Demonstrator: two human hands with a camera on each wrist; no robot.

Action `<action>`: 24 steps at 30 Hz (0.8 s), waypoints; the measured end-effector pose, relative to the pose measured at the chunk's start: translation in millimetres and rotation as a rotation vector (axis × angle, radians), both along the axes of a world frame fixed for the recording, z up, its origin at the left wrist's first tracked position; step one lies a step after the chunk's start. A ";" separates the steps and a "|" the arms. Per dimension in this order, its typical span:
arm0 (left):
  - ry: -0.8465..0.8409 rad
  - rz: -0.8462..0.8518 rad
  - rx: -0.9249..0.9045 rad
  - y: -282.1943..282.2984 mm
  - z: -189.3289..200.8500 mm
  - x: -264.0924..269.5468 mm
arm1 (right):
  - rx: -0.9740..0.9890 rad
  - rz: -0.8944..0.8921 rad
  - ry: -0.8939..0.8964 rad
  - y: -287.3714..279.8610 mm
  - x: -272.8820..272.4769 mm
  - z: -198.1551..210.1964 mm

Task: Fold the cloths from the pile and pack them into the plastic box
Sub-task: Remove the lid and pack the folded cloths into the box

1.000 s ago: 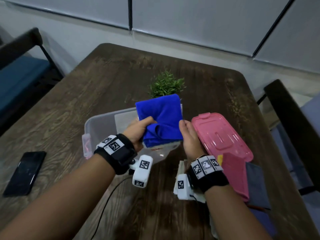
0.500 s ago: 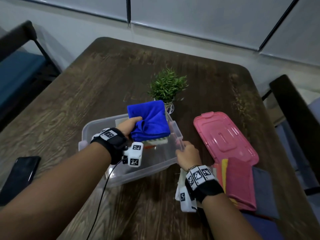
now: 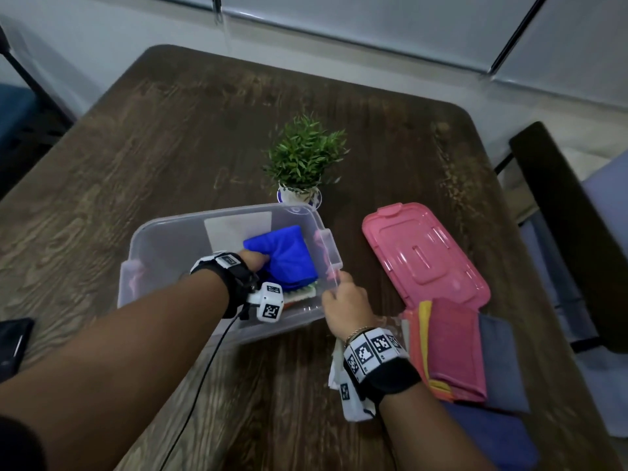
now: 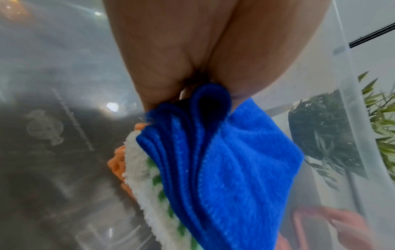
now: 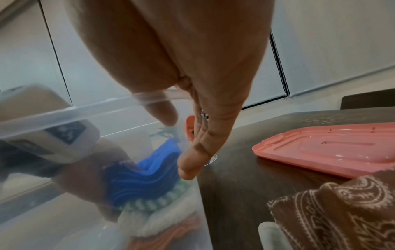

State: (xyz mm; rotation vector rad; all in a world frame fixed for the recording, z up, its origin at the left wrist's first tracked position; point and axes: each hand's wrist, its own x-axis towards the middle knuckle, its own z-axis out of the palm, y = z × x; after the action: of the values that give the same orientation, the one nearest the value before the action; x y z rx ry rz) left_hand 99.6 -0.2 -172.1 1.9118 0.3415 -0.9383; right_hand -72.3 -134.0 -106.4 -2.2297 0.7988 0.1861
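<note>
The folded blue cloth point(image 3: 282, 258) sits inside the clear plastic box point(image 3: 163, 243), at its right end, on top of a white-and-green cloth point(image 4: 147, 172) that in turn lies on an orange cloth point(image 4: 116, 162). The left hand point(image 3: 253, 261) is down in the box with its fingers and thumb closed around the near edge of the blue cloth, bunching its layers. The right hand point(image 3: 346, 302) grips the box's right rim near the front corner, thumb inside the wall and fingers outside, pinching the plastic. Just right of the box the pink lid point(image 3: 424, 253) lies flat on the wooden table point(image 3: 170, 130), and the pile of cloths point(image 3: 455, 351) still to fold partly overlaps the lid's near end, a pink one on top. A small potted plant point(image 3: 304, 158) stands just behind the box, and a dark phone point(image 3: 12, 341) lies at the table's left edge.
</note>
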 end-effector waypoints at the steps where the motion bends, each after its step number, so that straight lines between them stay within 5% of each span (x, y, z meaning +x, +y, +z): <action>1: -0.002 0.017 -0.002 -1.6 6.8 -3.0 | 0.002 -0.006 -0.006 0.8 -0.6 -0.6; 10: -0.091 0.116 -0.038 -1.3 80.0 -9.4 | 0.017 -0.051 -0.045 8.4 -2.6 3.8; 16: -0.220 0.285 -0.403 -19.9 130.7 -44.7 | 0.077 -0.021 -0.048 1.7 -12.1 4.3; 20: -0.263 0.046 -0.497 -44.1 148.7 -87.3 | -0.009 -0.033 -0.120 -25.1 -28.8 6.7; 24: -0.198 -0.329 -0.412 -67.1 123.6 -132.1 | -0.211 -0.110 -0.167 -63.0 -61.7 10.9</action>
State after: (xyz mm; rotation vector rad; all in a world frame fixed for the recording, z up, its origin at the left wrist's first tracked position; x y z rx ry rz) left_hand -32.5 -67.3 -48.6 1.6808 -0.2752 -0.9342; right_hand -134.1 -197.0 -95.6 -2.3518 0.8793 -0.1422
